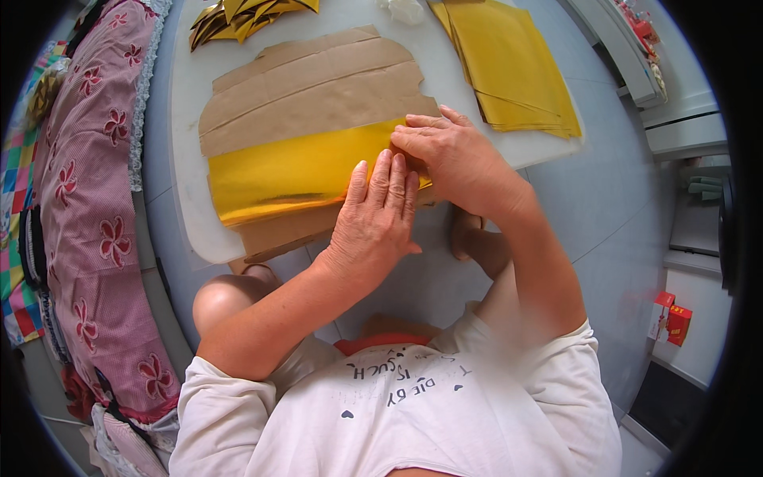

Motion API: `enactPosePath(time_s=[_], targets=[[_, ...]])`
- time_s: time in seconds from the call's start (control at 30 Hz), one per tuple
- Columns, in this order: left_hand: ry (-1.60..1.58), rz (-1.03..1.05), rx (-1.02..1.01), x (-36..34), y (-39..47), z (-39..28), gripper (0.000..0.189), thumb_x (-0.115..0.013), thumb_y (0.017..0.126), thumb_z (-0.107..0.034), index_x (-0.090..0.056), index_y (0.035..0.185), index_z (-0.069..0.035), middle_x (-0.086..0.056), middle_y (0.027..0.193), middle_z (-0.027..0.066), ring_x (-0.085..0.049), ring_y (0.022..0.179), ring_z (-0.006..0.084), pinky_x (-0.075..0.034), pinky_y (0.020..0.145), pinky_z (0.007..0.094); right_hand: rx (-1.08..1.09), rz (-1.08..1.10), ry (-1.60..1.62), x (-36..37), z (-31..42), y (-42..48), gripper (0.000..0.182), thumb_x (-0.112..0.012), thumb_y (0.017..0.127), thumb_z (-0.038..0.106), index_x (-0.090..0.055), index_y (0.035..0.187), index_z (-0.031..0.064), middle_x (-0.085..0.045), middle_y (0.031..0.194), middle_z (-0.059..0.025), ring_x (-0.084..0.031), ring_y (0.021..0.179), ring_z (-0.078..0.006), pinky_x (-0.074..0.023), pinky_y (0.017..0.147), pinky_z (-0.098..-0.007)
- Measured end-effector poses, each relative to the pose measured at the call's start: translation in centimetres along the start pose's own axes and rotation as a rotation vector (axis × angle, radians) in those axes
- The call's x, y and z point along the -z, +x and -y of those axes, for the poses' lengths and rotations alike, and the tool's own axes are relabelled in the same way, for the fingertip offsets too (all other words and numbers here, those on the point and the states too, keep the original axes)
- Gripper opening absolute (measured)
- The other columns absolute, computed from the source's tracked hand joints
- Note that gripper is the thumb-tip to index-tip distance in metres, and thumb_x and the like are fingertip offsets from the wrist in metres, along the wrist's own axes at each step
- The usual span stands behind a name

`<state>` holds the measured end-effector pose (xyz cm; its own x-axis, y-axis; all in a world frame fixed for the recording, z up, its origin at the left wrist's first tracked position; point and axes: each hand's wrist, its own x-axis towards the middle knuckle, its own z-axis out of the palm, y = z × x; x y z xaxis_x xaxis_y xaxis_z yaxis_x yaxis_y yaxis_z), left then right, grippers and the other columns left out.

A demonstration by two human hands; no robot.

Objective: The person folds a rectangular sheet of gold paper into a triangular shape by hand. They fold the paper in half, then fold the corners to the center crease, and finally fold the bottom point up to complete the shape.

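A folded sheet of shiny gold foil paper [286, 167] lies across a piece of brown cardboard [316, 89], which overhangs the near edge of a white table [191, 197]. My left hand [381, 203] lies flat on the gold paper right of its middle, palm down, fingers extended and close together. At the paper's right end rests my right hand [447, 149], palm down, its fingertips by the far edge. What lies beneath both palms is hidden, and neither hand visibly grips anything.
A stack of gold paper sheets [512, 65] lies at the table's right. Folded gold paper pieces [244, 18] are heaped at the far left, with crumpled white plastic [405, 9] between. A sofa with a pink flowered cover [101, 179] stands left; a cabinet [685, 137] stands right.
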<state>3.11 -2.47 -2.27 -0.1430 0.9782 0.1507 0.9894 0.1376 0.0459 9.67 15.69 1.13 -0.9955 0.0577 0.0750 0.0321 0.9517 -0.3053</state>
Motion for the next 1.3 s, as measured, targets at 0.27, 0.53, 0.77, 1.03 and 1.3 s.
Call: enactPosePath(time_s=[0.27,0.53,0.77,1.03,1.3], targets=[[-0.046,-0.083,-0.002,-0.2,0.1,0.2,0.093,-0.081,0.065,-0.052,-0.055,0.139,-0.002,-0.048,0.145,0.0259,-0.044,0.139,0.0382,-0.037,0.112,0.0508,-0.006,0.041,0.105,0.3,-0.5,0.4,0.017,-0.062,0.085,0.005,-0.062,0.102,0.0059,-0.066,0.100,-0.0043,-0.061,0.111,-0.0230,-0.0399,0.106,-0.0419],[-0.115,-0.144,-0.011,-0.5,0.2,0.3,0.095,-0.086,0.058,-0.051,-0.056,0.137,-0.007,-0.048,0.145,0.0268,-0.044,0.137,0.0408,-0.039,0.108,0.0522,0.055,-0.055,0.037,-0.3,-0.7,-0.1,0.019,-0.065,0.082,0.006,-0.063,0.101,0.0041,-0.067,0.103,-0.0061,-0.060,0.117,-0.0251,-0.0427,0.102,-0.0420],[-0.097,-0.103,-0.001,0.0,0.3,0.0,0.087,-0.080,0.063,-0.056,-0.059,0.138,-0.017,-0.047,0.144,0.0263,-0.044,0.136,0.0416,-0.038,0.109,0.0542,0.007,0.074,0.075,0.5,-0.3,0.2,0.028,-0.071,0.079,0.005,-0.063,0.106,0.0026,-0.067,0.114,-0.0086,-0.055,0.128,-0.0277,-0.0429,0.103,-0.0412],[-0.094,-0.095,-0.014,0.1,0.3,0.2,0.090,-0.080,0.063,-0.058,-0.058,0.139,-0.017,-0.046,0.145,0.0275,-0.043,0.137,0.0423,-0.037,0.109,0.0540,0.021,0.044,0.032,0.2,-0.2,0.0,0.035,-0.072,0.079,0.005,-0.063,0.112,0.0036,-0.066,0.122,-0.0084,-0.052,0.132,-0.0278,-0.0419,0.106,-0.0418],[-0.160,-0.091,-0.060,0.2,-0.5,0.8,0.094,-0.078,0.069,-0.059,-0.053,0.139,-0.003,-0.044,0.146,0.0298,-0.039,0.140,0.0444,-0.033,0.114,0.0547,0.047,0.008,0.060,-0.4,-0.6,-1.0,0.044,-0.068,0.085,0.006,-0.059,0.129,0.0046,-0.060,0.137,-0.0096,-0.045,0.139,-0.0283,-0.0368,0.113,-0.0436]])
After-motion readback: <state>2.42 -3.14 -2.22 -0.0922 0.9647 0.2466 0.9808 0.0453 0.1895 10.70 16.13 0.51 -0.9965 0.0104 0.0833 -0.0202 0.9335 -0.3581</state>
